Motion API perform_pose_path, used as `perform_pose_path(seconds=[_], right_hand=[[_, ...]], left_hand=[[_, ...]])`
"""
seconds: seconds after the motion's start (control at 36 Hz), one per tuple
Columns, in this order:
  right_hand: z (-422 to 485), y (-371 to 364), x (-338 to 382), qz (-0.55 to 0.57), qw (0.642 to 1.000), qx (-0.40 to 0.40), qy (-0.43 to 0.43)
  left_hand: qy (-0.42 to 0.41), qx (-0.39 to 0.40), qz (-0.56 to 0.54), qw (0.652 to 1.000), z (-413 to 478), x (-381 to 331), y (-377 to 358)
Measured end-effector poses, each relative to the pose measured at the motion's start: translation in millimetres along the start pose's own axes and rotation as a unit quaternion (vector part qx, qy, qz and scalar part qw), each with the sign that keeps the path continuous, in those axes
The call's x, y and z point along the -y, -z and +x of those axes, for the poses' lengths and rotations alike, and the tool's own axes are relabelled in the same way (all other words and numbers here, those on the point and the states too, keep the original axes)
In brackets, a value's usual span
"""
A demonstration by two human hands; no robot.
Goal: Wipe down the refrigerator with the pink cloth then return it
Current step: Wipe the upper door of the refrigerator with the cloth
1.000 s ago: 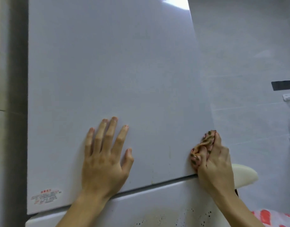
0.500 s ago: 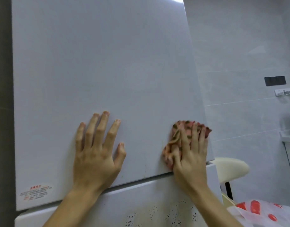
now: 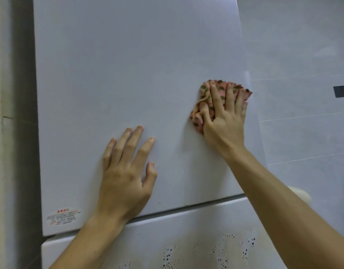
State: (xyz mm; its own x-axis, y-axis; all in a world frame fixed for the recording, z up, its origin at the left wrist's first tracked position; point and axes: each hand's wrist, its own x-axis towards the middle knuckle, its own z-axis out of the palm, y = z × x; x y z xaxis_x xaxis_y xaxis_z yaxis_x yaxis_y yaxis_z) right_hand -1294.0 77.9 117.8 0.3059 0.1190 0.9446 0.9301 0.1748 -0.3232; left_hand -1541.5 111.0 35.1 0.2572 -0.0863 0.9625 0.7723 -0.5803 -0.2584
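Observation:
The white refrigerator's upper door (image 3: 128,84) fills most of the view. My right hand (image 3: 224,121) presses the pink cloth (image 3: 205,92), patterned with dark green spots, flat against the door near its right edge, fingers spread over it. Much of the cloth is hidden beneath that hand. My left hand (image 3: 126,175) lies flat and open on the door lower down, left of the cloth, holding nothing.
The lower door (image 3: 167,239) below the seam shows dark specks and a yellowish stain. A red-and-white sticker (image 3: 63,217) sits at the upper door's bottom left corner. A tiled wall (image 3: 303,55) stands right, with a black plate (image 3: 343,91); a cream rounded object (image 3: 303,197) peeks behind my right forearm.
My right hand has slid the cloth upward along the door's right side, from the bottom seam to mid-height. My left hand has stayed flat in the same place.

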Motion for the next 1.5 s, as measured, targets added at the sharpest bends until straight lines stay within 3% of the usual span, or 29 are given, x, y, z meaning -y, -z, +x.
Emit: perform_pose_path(seconds=[0.22,0.42,0.61,0.81,0.89,1.03,1.17,1.36,1.5], right_hand=[[-73,-13,-3,-0.031,0.997,-0.029,0.065],[-188,-31,3,-0.057,0.991,0.014,0.123],[-135,-29,23,-0.04,0.988,0.009,0.151],[-106,-52,80,-0.049,0.996,-0.044,0.066],[-132,-59,93,-0.033,0.993,-0.044,0.103],[-194,-61,99,-0.029,0.975,0.029,0.219],[-189,-52,85,-0.038,0.967,0.052,0.245],[-155,-31,26,-0.064,0.981,0.003,0.181],[-129,-3,-27,-0.066,0.997,0.022,0.045]], left_hand=[[-0.018,0.006,-0.001,1.0,2,9,9],[0.028,-0.023,0.036,0.999,-6,26,17],[0.057,-0.038,0.054,0.996,-21,52,29],[0.055,-0.03,0.054,0.997,-29,61,31],[0.056,-0.038,0.048,0.997,-29,60,28],[0.051,-0.058,0.058,0.995,-32,59,24],[0.047,-0.058,0.064,0.995,-31,60,24],[0.056,-0.069,0.067,0.994,-31,59,22],[0.054,-0.081,0.062,0.993,-31,59,22]])
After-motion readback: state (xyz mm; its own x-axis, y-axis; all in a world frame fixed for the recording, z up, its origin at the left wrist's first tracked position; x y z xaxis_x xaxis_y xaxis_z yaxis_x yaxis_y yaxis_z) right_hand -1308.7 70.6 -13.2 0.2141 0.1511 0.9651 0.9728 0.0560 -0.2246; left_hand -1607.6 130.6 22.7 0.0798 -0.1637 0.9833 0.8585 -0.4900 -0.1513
